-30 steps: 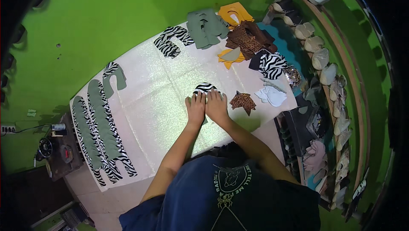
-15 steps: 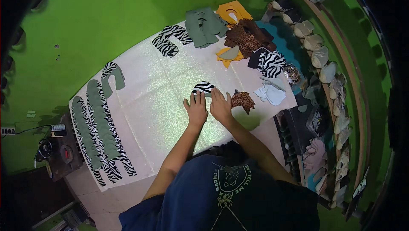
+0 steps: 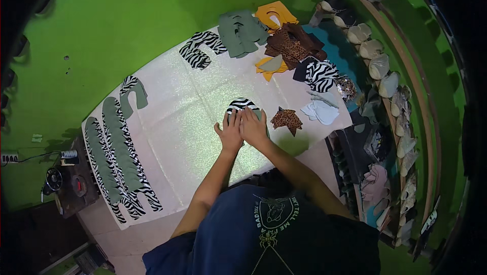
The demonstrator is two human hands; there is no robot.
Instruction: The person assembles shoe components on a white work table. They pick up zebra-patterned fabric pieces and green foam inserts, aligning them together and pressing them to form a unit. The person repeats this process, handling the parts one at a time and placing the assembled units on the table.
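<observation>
A curved zebra-striped piece with a green part lies on the glittery pale tabletop in front of me. Both hands rest flat on its near side. My left hand has its fingers stretched out and its thumb apart, touching the near left of the piece. Beside it, my right hand presses down on the piece with fingers extended, covering its near middle. The hands touch each other. To their right is a small stack of leopard-print pieces.
Overlapping rows of zebra-and-green curved pieces line the left end. Zebra strips, green pieces, yellow pieces and brown leopard-print pieces lie along the far edge. White pieces sit right. A shoe-last rack stands beyond.
My right hand has slid left, up against my left hand, uncovering the leopard-print stack. More of the zebra-and-green piece shows on its right side.
</observation>
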